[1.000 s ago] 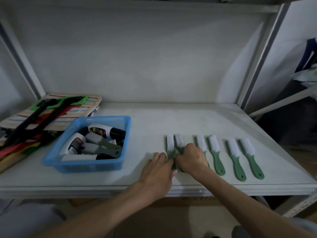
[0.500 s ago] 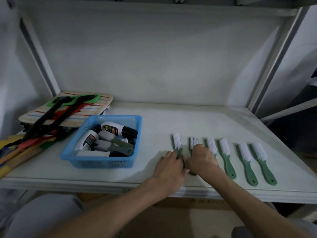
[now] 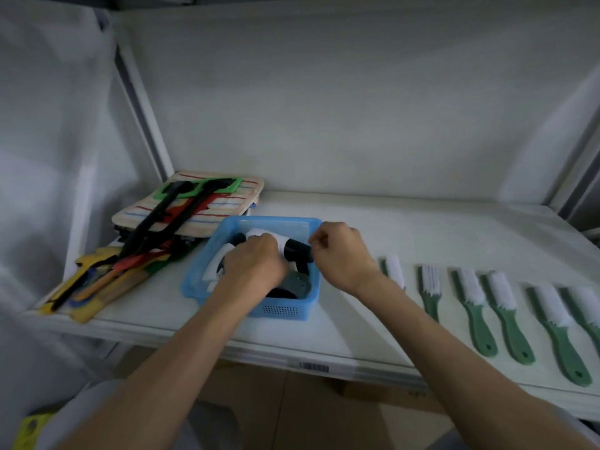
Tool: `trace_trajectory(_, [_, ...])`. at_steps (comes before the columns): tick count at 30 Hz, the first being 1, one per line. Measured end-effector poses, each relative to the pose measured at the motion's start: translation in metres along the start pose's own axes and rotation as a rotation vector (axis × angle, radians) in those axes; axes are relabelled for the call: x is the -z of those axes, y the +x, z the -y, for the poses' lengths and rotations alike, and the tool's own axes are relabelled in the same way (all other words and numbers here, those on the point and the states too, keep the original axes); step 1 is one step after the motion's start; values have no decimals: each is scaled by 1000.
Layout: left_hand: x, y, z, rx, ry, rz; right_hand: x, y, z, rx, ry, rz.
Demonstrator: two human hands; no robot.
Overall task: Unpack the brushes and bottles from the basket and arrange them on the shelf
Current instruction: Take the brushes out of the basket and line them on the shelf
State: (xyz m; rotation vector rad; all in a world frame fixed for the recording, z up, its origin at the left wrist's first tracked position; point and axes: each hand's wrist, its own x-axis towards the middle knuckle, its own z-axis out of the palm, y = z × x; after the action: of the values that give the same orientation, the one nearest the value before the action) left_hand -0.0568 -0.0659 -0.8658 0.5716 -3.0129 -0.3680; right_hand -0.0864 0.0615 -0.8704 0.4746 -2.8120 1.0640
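Fingers [image 3: 264, 245] of the left hand [image 3: 256, 264] were curled down over the white body of a bottle [image 3: 283, 244] inside the blue basket [image 3: 282, 308], and seemed to have it in a grip, though the palm hid the contact itself. The bottle lay on its side in the far part of the basket. Its long axis ran roughly left to right, and its black cap [image 3: 297, 252] pointed toward the right hand [image 3: 341, 254].

That hand sat at the basket's right rim, just beside the cap, with its fingers curled tight. Whether they pinched the rim, touched the cap or held nothing could not be told.

So the left hand was on the body and the right was nearer the cap end. A lift would likely go straight up and then rightward, over the rim. Free shelf [image 3: 422, 228] lay behind the row of green brushes [image 3: 474, 306] set out side by side, handles toward the person.

Under the left wrist another white bottle [image 3: 212, 269] and a grey-green brush handle [image 3: 297, 284] were left in the basket, so the unpacking looked partly done. The bottle might drag on that handle as it rose.
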Motion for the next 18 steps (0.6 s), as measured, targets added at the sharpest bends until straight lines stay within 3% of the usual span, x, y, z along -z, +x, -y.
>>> trace_trajectory(7, [-22,10,14,58,69,146,-48,11,17,135,-447,197])
trace_trajectory(14, [-15,12,15,146,-154,125,-55,25,16,5,-347,282])
trace_trajectory(18, [-6,12,13,177,-223,220,-51,24,16,-25,-244,277])
